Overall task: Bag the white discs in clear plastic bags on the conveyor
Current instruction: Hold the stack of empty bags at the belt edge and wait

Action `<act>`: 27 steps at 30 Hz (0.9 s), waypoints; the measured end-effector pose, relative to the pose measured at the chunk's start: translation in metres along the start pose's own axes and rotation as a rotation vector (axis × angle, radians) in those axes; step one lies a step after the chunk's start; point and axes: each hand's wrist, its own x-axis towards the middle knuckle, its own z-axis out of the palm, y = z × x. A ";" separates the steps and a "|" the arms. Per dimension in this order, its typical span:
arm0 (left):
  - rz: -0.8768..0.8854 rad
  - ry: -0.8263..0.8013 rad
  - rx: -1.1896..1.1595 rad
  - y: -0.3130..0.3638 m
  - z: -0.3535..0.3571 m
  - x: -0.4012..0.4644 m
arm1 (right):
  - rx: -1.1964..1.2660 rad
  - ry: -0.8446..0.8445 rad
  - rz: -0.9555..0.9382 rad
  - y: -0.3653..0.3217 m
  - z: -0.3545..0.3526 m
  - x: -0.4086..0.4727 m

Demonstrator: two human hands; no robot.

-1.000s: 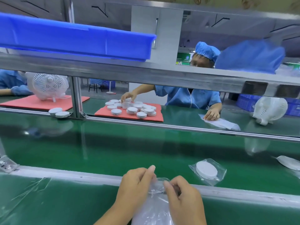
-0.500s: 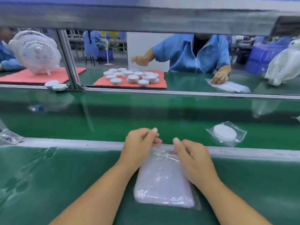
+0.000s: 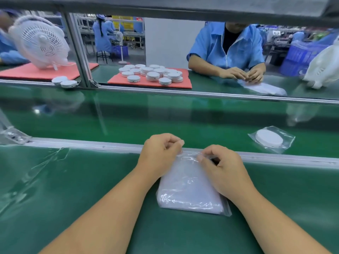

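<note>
The green conveyor belt (image 3: 128, 118) runs across the whole view, bounded by a metal rail (image 3: 82, 143) on the near side and another rail (image 3: 220, 95) on the far side. The near green surface (image 3: 73, 189) has open room to the left and right of the forearms; a loose sheet of clear film (image 3: 36, 167) lies flat at its left. A grey beam (image 3: 165, 8) crosses overhead, and an upright post (image 3: 77, 50) stands at the far rail. Across the belt a person in a blue smock (image 3: 227, 46) works with both hands over a bag. A white fan (image 3: 38, 41) stands on a red mat (image 3: 36, 71) at far left; a second red mat (image 3: 150, 82) carries a pile of white discs (image 3: 152, 74), some stacked. 2 more discs (image 3: 64, 81) sit by the post.

A stack of clear plastic bags (image 3: 189, 191) lies flat on the near surface, its top edge at the near rail. The left hand (image 3: 161, 153) and right hand (image 3: 222, 171), fingers curled, both pinch the top edge of the uppermost bag. On the belt to the right lies 1 bagged disc (image 3: 269, 138), flat, round and plain white inside its clear pouch, well apart from the hands.
</note>
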 end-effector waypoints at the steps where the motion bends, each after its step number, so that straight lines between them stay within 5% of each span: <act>1: -0.005 0.004 -0.002 0.000 0.000 0.001 | -0.003 -0.008 -0.009 0.001 0.000 0.000; 23: -0.101 0.072 0.018 0.014 0.003 0.032 | 0.029 -0.271 -0.128 0.006 -0.001 0.039; 27: -0.068 0.101 0.026 0.004 0.006 0.020 | 0.059 -0.009 0.020 0.016 -0.008 0.058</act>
